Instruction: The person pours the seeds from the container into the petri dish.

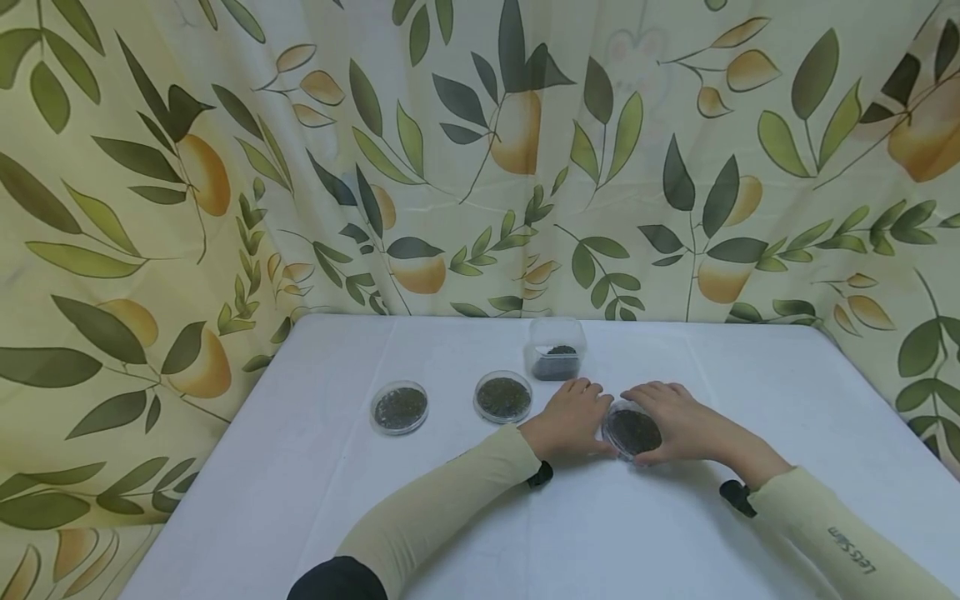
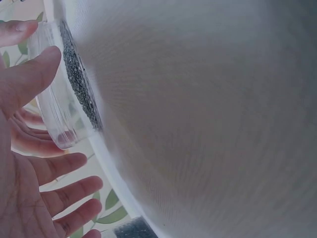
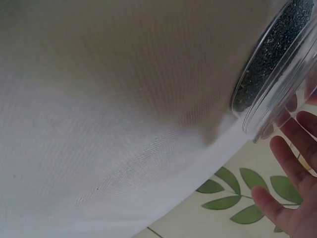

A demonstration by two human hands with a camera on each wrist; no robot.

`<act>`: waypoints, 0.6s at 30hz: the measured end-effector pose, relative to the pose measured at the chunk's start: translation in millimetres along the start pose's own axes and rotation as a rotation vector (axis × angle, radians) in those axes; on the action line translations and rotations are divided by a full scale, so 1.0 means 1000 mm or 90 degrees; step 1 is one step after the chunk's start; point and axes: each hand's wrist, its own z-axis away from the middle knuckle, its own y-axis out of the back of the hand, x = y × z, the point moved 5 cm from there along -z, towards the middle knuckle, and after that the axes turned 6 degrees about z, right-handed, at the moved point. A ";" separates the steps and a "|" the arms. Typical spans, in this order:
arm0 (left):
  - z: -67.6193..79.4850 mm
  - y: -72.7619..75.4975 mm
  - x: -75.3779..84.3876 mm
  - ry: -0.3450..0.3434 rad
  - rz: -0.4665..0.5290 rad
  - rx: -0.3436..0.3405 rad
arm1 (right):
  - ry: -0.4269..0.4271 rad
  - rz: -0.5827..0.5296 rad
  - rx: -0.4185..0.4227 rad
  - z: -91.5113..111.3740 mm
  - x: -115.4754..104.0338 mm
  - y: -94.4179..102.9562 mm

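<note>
A round clear petri dish (image 1: pixel 632 429) with dark granules sits between the two hands, right of the middle of the table. My right hand (image 1: pixel 686 425) holds its right side, thumb at the near edge and fingers over the far edge. From the left, my left hand (image 1: pixel 573 419) has its thumb and fingertips at the rim. In the left wrist view, the left thumb (image 2: pixel 37 74) lies against the clear wall of the dish (image 2: pixel 79 79), the other fingers spread below. Right-hand fingers (image 3: pixel 292 158) fan out beside the dish (image 3: pixel 272 59) in the right wrist view.
Two similar covered dishes stand to the left, one farther out (image 1: pixel 401 408) and one nearer the hands (image 1: pixel 503 397). Behind the left hand is a clear plastic tub (image 1: pixel 556 350) with dark granules. A leaf-patterned curtain (image 1: pixel 480 208) hangs behind the white table (image 1: pixel 262 500).
</note>
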 end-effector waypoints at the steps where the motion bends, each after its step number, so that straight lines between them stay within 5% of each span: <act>1: 0.000 0.000 0.000 -0.001 0.001 -0.001 | 0.001 0.001 0.000 0.000 0.000 -0.001; 18: 0.001 -0.001 0.001 -0.008 0.018 -0.013 | 0.015 0.002 0.018 -0.001 0.000 -0.004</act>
